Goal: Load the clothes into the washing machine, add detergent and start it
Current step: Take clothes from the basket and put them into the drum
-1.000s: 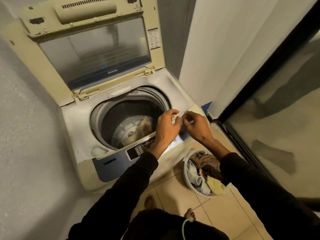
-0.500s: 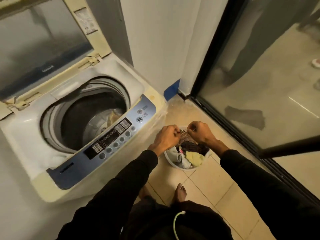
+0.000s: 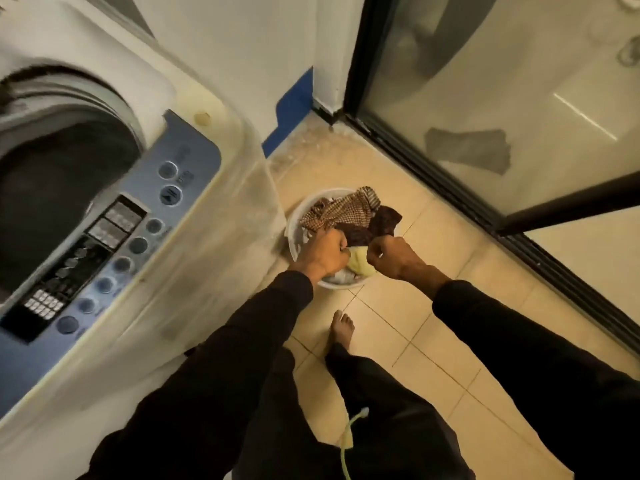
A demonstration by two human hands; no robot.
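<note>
A white basin (image 3: 293,233) stands on the tiled floor beside the washing machine (image 3: 214,237). It holds a heap of clothes: a brown checked cloth (image 3: 343,209), a dark maroon piece (image 3: 382,220) and a yellow one (image 3: 358,265). Both my hands are down in the heap. My left hand (image 3: 323,252) has its fingers curled into the clothes at the checked cloth's near edge. My right hand (image 3: 391,258) is a fist closed on the clothes next to the yellow and dark pieces. The drum opening (image 3: 52,174) is dark and blurred.
The machine's blue control panel (image 3: 114,247) with round buttons faces me at left. A black-framed glass door (image 3: 485,109) runs along the right. Blue tape (image 3: 291,109) marks the wall corner. My bare foot (image 3: 341,327) stands just short of the basin.
My view swung down and right from the open drum to the basin. Both hands dropped from the machine's top edge into the clothes.
</note>
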